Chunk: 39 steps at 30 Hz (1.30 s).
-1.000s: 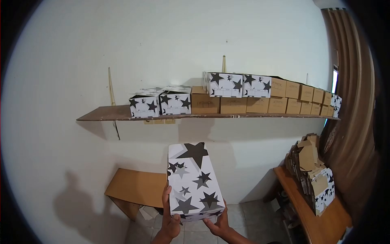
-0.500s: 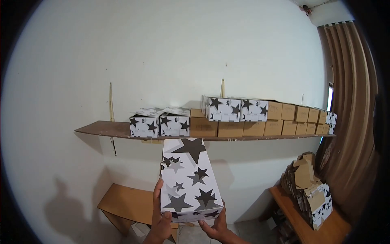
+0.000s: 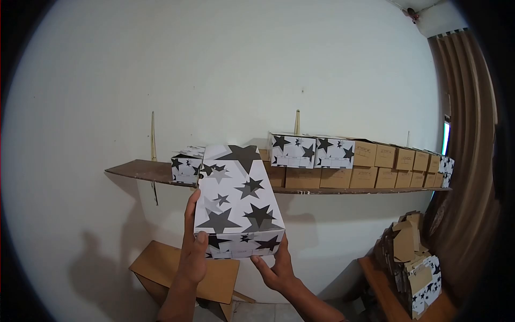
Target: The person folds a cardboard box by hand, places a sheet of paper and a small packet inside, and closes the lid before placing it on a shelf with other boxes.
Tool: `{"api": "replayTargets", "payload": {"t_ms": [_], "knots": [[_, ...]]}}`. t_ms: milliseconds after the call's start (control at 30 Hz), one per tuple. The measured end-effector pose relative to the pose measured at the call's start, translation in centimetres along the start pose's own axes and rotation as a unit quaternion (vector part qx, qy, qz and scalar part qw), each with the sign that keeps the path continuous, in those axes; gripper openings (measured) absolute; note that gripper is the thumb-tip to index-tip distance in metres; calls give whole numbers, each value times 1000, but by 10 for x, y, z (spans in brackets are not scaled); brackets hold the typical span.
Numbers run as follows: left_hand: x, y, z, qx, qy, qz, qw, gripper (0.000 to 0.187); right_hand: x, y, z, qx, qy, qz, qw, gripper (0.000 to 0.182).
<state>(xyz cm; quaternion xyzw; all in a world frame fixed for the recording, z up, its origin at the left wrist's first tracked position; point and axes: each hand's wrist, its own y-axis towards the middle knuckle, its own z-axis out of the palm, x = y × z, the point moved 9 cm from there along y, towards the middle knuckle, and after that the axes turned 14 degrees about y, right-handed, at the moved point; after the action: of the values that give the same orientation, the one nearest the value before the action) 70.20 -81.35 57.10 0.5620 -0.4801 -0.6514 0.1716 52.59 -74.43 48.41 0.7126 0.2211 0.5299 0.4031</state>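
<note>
Filling the space behind and above the grip, a pale wall (image 3: pixel 236 70) is seen. Far to the right of the grip, it is bordered by a brown curtain (image 3: pixel 466 107). Along the wall, beyond the grip and to both sides of it, a long shelf (image 3: pixel 140 170) is fixed. Low to the right of the grip, a wooden desk (image 3: pixel 376 275) is partly covered by a pile of flattened cardboard (image 3: pixel 406 240); below and to the left, a brown table (image 3: pixel 154 264) is partly hidden by the forearms.

Beyond the grip to the right, plain brown boxes (image 3: pixel 366 177) are lined up on the shelf, stacked two high. Above the nearer part of that row, two patterned boxes (image 3: pixel 333 153) are set side by side. Left of the grip, a smaller-looking patterned carton (image 3: pixel 184 169) is partly covered by the held star-printed box (image 3: pixel 236 189).

That held box is raised in front of the shelf, its far end overlapping it in view; whether the two are touching cannot be told. It is clasped from both sides: its left side and near corner by the left hand (image 3: pixel 193 258), its lower right near corner by the right hand (image 3: pixel 277 270).
</note>
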Motion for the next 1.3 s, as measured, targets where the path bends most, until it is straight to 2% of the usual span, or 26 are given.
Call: {"api": "replayTargets", "payload": {"t_ms": [133,200,233,300,367,467,567,700,767,900,967,1167,1233,1300], "knots": [[10,10,1,-17,16,23,999,94,-12,12,-6,-2,16,-11,1000,91],[4,27,-4,-18,62,84,994,86,-11,26,-7,-20,-25,-50,998,93],[2,39,-7,-17,61,85,994,86,-11,38,-6,-21,-26,-51,998,93],[-3,68,-9,-3,86,92,992,82,-11,65,-8,-52,12,-51,997,93],[-2,102,-17,38,76,119,989,76,2,93,-8,-76,-11,-92,993,90],[-4,140,-20,59,49,69,995,68,2,128,-8,-94,-19,-98,991,87],[11,167,-22,75,15,51,996,70,-2,150,-6,-99,-17,-99,990,83],[31,186,-24,92,34,55,994,74,-14,170,-6,-91,-21,-82,992,81],[41,188,-24,94,49,59,993,75,-30,173,-12,-114,-26,-51,992,80],[79,191,-23,78,-31,58,995,75,-31,181,-14,-101,-103,-63,988,79],[99,186,-21,57,-72,13,996,76,-43,181,-19,-92,-135,-79,983,75],[144,177,-17,38,-75,1,996,84,-58,179,-21,-102,-84,-54,990,75],[150,173,-13,71,-48,-27,996,86,-64,180,-24,-101,-88,-53,990,75],[159,170,-12,70,-86,-11,994,79,-76,176,-28,-119,-96,-55,987,75]]}}
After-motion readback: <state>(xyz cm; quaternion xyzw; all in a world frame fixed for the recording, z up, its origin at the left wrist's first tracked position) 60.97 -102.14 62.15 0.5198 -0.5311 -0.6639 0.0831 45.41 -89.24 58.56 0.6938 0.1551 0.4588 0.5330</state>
